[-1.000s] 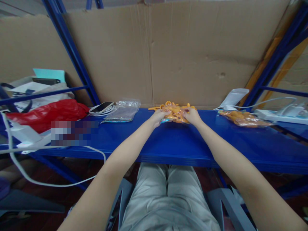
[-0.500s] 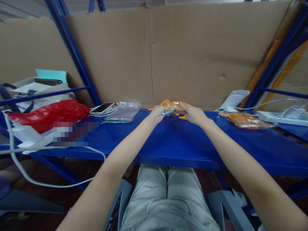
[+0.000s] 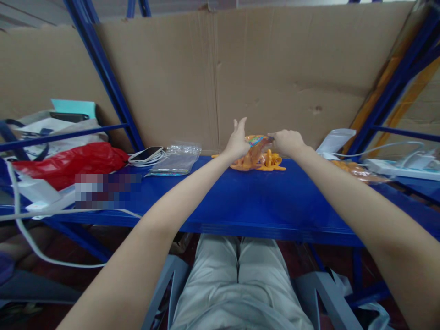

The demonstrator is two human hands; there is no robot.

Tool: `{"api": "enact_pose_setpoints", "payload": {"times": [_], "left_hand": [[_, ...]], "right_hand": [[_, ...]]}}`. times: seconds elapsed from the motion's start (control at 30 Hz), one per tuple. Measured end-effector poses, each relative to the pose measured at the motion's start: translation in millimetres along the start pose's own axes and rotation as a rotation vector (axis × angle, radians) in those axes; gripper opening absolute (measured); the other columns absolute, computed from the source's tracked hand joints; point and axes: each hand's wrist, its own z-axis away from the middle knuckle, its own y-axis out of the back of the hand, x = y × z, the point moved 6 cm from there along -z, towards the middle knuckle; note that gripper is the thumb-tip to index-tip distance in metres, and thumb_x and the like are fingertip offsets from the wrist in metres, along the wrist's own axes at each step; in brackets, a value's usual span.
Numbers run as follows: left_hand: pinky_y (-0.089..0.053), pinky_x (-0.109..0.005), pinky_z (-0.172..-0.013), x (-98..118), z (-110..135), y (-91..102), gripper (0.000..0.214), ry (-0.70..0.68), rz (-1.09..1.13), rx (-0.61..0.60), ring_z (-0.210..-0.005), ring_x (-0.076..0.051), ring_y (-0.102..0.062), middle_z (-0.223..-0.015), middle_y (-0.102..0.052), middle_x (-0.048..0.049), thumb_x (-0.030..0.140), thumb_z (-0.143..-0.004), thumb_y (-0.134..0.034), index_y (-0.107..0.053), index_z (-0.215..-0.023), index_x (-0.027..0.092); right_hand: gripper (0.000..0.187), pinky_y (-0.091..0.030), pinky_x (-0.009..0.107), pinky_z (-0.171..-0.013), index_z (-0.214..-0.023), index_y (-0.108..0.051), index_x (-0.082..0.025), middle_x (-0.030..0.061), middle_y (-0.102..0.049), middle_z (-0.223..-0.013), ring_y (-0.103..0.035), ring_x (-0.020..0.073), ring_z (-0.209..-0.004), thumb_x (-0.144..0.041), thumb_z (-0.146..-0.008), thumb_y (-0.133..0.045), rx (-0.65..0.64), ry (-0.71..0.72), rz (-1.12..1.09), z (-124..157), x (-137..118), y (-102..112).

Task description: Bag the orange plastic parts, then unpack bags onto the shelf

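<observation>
A clear plastic bag (image 3: 252, 156) with a colourful printed strip along its top stands tilted on the blue shelf, orange plastic pieces showing through it. My right hand (image 3: 289, 142) is closed on the bag's upper right corner. At the bag's left side, my left hand (image 3: 238, 141) has its fingers stretched upward and apart; whether its palm touches the bag I cannot tell. Several loose-looking orange plastic pieces (image 3: 274, 161) lie on the shelf by the bag's right side, below my right hand. Another orange tip pokes out left of my left wrist.
Flat clear bags (image 3: 175, 160) lie left of my hands, beside a phone (image 3: 147, 154) on a coiled white cable. A red plastic bag (image 3: 74, 162) sits further left. At right are another bag of orange pieces (image 3: 360, 172) and a white power strip (image 3: 404, 167). Cardboard (image 3: 275, 68) walls the back.
My right hand has moved right, pulling up the bag's corner. My left hand has opened, fingers now upward. More orange pieces show on the shelf between my hands.
</observation>
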Motion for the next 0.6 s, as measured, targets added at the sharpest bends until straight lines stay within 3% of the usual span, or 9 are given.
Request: {"api": "enact_pose_setpoints", "payload": {"times": [0.1,0.2,0.3,0.43,0.53,0.6], "left_hand": [[-0.034,-0.050,-0.113,-1.2,0.9,-13.4,0.071,-0.133,-0.096,-0.073,-0.144,-0.038,-0.030,-0.165,-0.001,-0.0098,0.011,-0.083,-0.057,-0.033,-0.149,0.027],[-0.038,-0.052,-0.109,-0.8,9.5,-26.2,0.068,-0.295,-0.186,-0.156,-0.140,-0.038,-0.037,-0.165,0.001,-0.0047,0.012,-0.086,-0.050,-0.034,-0.149,0.032],[-0.039,-0.050,-0.109,-0.9,18.2,-34.8,0.069,-0.424,-0.245,-0.257,-0.141,-0.036,-0.036,-0.166,-0.002,-0.0026,0.013,-0.086,-0.047,-0.030,-0.151,0.032],[-0.035,-0.046,-0.114,-2.2,23.7,-33.6,0.074,-0.519,-0.247,-0.368,-0.146,-0.029,-0.029,-0.164,-0.013,-0.0047,0.018,-0.087,-0.049,-0.020,-0.154,0.031],[-0.027,-0.045,-0.118,-6.3,18.8,-18.1,0.082,-0.389,-0.218,-0.279,-0.147,-0.028,-0.025,-0.163,-0.018,-0.0102,0.025,-0.086,-0.057,-0.014,-0.156,0.026],[-0.029,-0.045,-0.117,-14.4,14.4,-4.3,0.090,-0.133,-0.188,-0.154,-0.145,-0.031,-0.030,-0.160,-0.023,-0.0171,0.029,-0.084,-0.066,-0.013,-0.156,0.020]], "right_hand": [[0.034,-0.049,0.037,-0.080,-0.113,-0.072,-0.017,0.0181,-0.072,-0.106,-0.067,0.0299,-0.104,-0.023,-0.092,-0.046,-0.057,0.016,0.039,-8.8,-1.4,-1.7],[0.033,-0.048,0.038,-0.081,-0.109,-0.073,-0.016,0.0181,-0.072,-0.102,-0.066,0.0300,-0.104,-0.021,-0.092,-0.045,0.011,0.002,0.031,-16.0,2.4,4.6],[0.035,-0.048,0.038,-0.081,-0.106,-0.073,-0.016,0.0177,-0.072,-0.101,-0.066,0.0294,-0.103,-0.023,-0.094,-0.042,0.118,-0.050,-0.024,-21.5,8.4,11.3],[0.033,-0.047,0.038,-0.080,-0.104,-0.073,-0.013,0.0196,-0.071,-0.102,-0.065,0.0302,-0.104,-0.019,-0.093,-0.043,0.072,-0.126,-0.052,-22.8,9.6,4.5],[0.033,-0.047,0.035,-0.079,-0.108,-0.071,-0.012,0.0201,-0.070,-0.105,-0.065,0.0293,-0.103,-0.016,-0.092,-0.043,0.044,-0.167,-0.056,-19.7,8.9,-2.9],[0.035,-0.046,0.034,-0.078,-0.113,-0.069,-0.013,0.0196,-0.069,-0.108,-0.066,0.0279,-0.101,-0.015,-0.091,-0.041,0.081,-0.187,-0.080,-18.2,9.3,-5.5]]}}
